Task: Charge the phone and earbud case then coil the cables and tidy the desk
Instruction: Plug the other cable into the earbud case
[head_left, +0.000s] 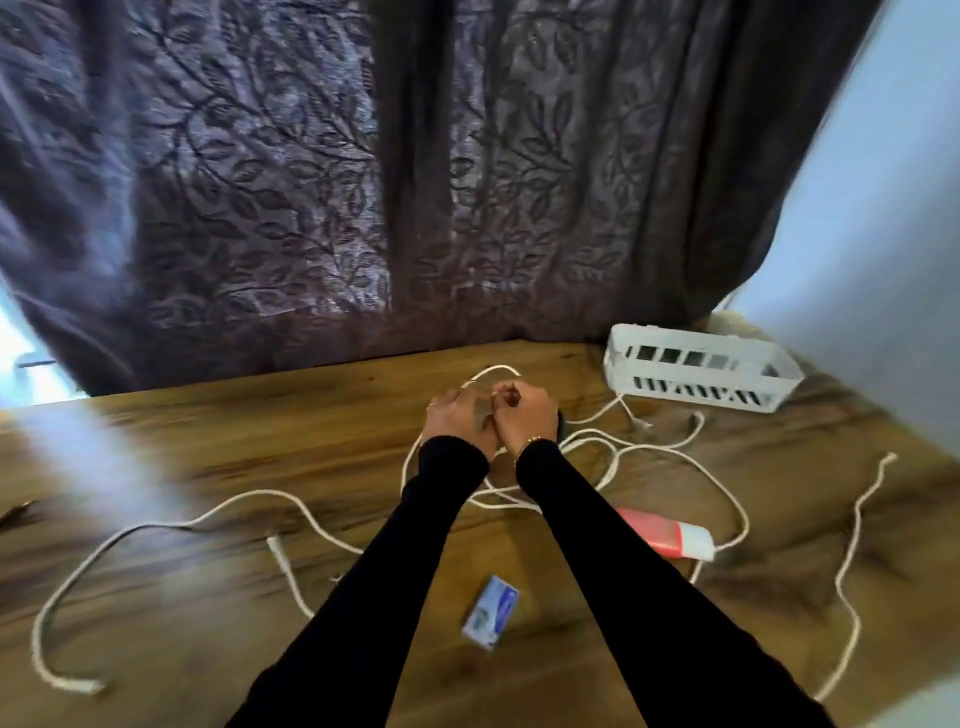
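Both of my hands meet above the middle of the wooden desk (208, 441). My left hand (460, 418) and my right hand (524, 413) have curled fingers and hold a white cable (493, 370) between them; a loop of it arches just beyond the knuckles. A small dark object shows at the right edge of my right hand, mostly hidden. More white cables lie tangled under my wrists (623, 447), trail across the left of the desk (249, 501) and run down the right side (852, 551). The picture is blurred.
A white slotted basket (696, 374) stands at the back right near the wall. A red and white tube (670, 535) lies right of my right forearm. A small blue box (492, 612) lies between my forearms. A dark leaf-patterned curtain (363, 182) hangs behind the desk.
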